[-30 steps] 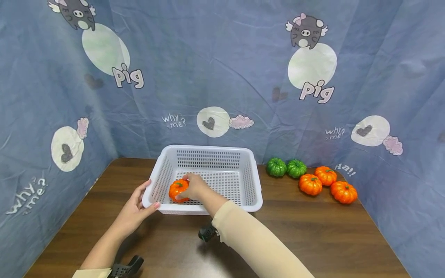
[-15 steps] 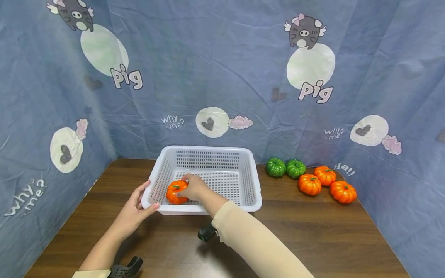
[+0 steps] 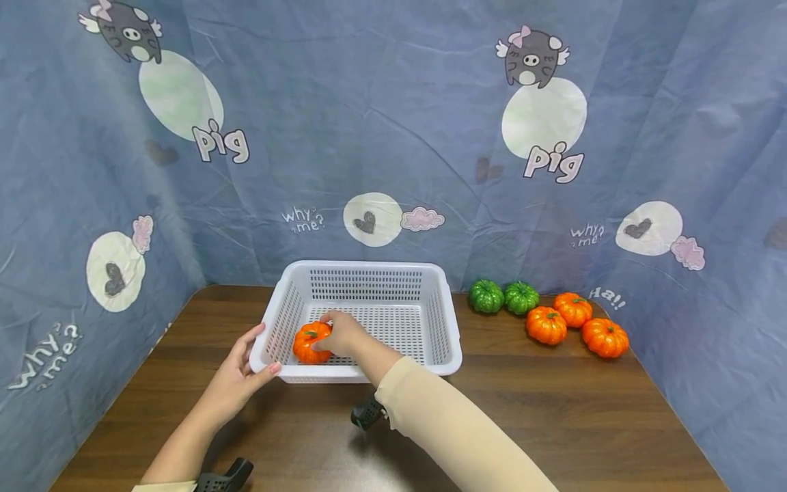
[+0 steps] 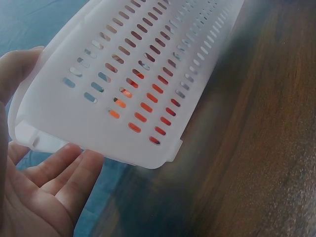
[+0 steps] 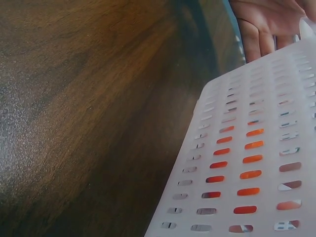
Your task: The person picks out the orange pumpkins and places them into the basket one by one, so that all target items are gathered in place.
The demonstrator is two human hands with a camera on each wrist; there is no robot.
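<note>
A white slotted plastic basket (image 3: 369,373) stands on the wooden table. Inside its front left corner sits an orange pumpkin (image 3: 310,342) with a green stem. My right hand (image 3: 344,335) reaches over the front rim and grips the pumpkin from its right side, thumb in front and fingers behind. With thumb and fingers, my left hand (image 3: 236,376) holds the basket's left front corner. In the left wrist view that hand (image 4: 54,187) has its thumb over the rim and fingertips against the wall. Orange shows through the slots in both wrist views; the basket wall hides the right hand there.
Right of the basket, two green pumpkins (image 3: 486,296) stand at the back of the table (image 3: 529,410). Three orange pumpkins (image 3: 546,325) lie farther right, near the table's right edge. A blue printed cloth (image 3: 381,123) hangs around the back and sides.
The right hand's pumpkin has shifted slightly left and toward the basket's front left corner. My left hand stays on the corner. The head view has tilted slightly.
</note>
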